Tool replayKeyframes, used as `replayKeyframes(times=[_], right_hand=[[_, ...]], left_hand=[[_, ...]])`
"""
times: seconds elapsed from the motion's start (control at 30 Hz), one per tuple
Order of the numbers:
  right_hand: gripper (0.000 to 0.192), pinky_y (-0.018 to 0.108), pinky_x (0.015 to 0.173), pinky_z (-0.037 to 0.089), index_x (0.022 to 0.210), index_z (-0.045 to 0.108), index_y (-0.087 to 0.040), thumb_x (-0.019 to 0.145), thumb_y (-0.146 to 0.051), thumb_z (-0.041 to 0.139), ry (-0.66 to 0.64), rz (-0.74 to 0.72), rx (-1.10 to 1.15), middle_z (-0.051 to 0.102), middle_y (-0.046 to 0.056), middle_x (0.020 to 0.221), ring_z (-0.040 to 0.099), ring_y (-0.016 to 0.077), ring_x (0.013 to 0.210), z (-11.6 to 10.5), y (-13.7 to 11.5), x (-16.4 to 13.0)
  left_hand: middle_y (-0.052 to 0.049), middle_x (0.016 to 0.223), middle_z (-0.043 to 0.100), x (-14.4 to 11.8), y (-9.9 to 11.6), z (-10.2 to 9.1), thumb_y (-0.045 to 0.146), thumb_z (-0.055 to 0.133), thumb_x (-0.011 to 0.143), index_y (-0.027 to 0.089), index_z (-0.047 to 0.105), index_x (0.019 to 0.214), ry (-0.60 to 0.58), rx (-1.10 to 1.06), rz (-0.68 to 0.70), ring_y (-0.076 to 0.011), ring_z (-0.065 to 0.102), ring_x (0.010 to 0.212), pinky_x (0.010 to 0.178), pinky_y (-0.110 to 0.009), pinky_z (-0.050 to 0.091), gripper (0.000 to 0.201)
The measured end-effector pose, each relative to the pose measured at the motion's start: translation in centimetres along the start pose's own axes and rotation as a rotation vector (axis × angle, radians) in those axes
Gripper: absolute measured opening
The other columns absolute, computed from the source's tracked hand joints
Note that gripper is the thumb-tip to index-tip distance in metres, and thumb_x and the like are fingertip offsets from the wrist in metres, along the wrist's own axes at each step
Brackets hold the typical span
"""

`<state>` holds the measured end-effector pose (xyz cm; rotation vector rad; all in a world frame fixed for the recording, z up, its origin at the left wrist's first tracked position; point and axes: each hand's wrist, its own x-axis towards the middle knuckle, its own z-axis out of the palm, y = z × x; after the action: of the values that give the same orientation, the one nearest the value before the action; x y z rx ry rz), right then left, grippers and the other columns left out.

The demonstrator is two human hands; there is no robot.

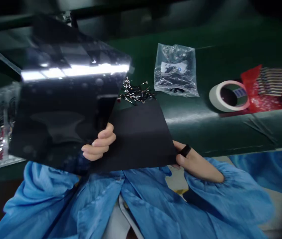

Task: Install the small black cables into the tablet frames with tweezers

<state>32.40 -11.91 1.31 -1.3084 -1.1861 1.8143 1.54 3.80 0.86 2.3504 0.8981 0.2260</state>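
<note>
My left hand [101, 142] has its fingers wrapped over the right edge of a glossy black sheet [56, 122], which is tilted up and reflects a bright strip of light. Most of that palm is hidden behind the sheet. My right hand [190, 162] pinches the lower right corner of a matte black sheet [138, 136], with a black band around the hand. The glossy sheet overlaps the matte one on its left side; whether they are joined I cannot tell. Just beyond the matte sheet's top edge lies a pile of small black parts with shiny ends [138, 94].
On the green bench [190, 129] are a clear plastic bag of dark parts [175, 71], a roll of white tape [220, 96] and red bubble wrap [262, 99] bearing a row of slim parts [272, 81]. At the far left stands a clear tray [1, 159] of small parts.
</note>
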Motion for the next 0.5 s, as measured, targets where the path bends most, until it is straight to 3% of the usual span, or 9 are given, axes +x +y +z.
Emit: replayKeyframes(times=[0.13, 0.23, 0.37, 0.5], right_hand=[[0.059, 0.025, 0.042, 0.039, 0.093, 0.069, -0.021, 0.074, -0.074, 0.054, 0.008, 0.038, -0.030, 0.053, 0.002, 0.059, 0.044, 0.0116, 0.046, -0.3, 0.7, -0.1], [0.058, 0.026, 0.042, 0.042, 0.096, 0.070, -0.021, 0.074, -0.073, 0.056, -0.005, 0.070, -0.027, 0.056, 0.003, 0.060, 0.047, 0.0132, 0.047, -0.6, 1.3, -0.1], [0.060, 0.027, 0.043, 0.043, 0.102, 0.069, -0.021, 0.072, -0.072, 0.060, 0.013, 0.121, -0.010, 0.060, 0.004, 0.065, 0.049, 0.0140, 0.048, -0.8, 1.6, -0.2], [0.058, 0.029, 0.046, 0.046, 0.100, 0.070, -0.020, 0.072, -0.070, 0.061, 0.012, 0.131, 0.008, 0.061, 0.005, 0.066, 0.053, 0.0156, 0.051, -0.6, 1.1, -0.2]], left_hand=[[-0.003, 0.051, 0.056, -0.1, -0.1, 0.8, 0.042, 0.010, 0.098, 0.026, 0.059, 0.066, -0.334, -0.134, -0.001, -0.0180, 0.052, 0.044, 0.058, -0.046, 0.045, 0.061], [-0.004, 0.054, 0.059, 0.1, -0.1, 1.2, 0.038, 0.006, 0.098, 0.026, 0.062, 0.073, -0.447, -0.213, -0.026, -0.0175, 0.051, 0.042, 0.058, -0.047, 0.044, 0.063], [-0.004, 0.055, 0.060, 0.0, 0.1, 1.4, 0.042, 0.005, 0.098, 0.027, 0.064, 0.076, -0.458, -0.252, -0.039, -0.0180, 0.052, 0.043, 0.059, -0.047, 0.042, 0.065], [-0.003, 0.052, 0.058, -0.1, 0.1, 1.5, 0.045, 0.007, 0.098, 0.027, 0.063, 0.073, -0.385, -0.191, -0.016, -0.0171, 0.050, 0.041, 0.057, -0.045, 0.042, 0.064]])
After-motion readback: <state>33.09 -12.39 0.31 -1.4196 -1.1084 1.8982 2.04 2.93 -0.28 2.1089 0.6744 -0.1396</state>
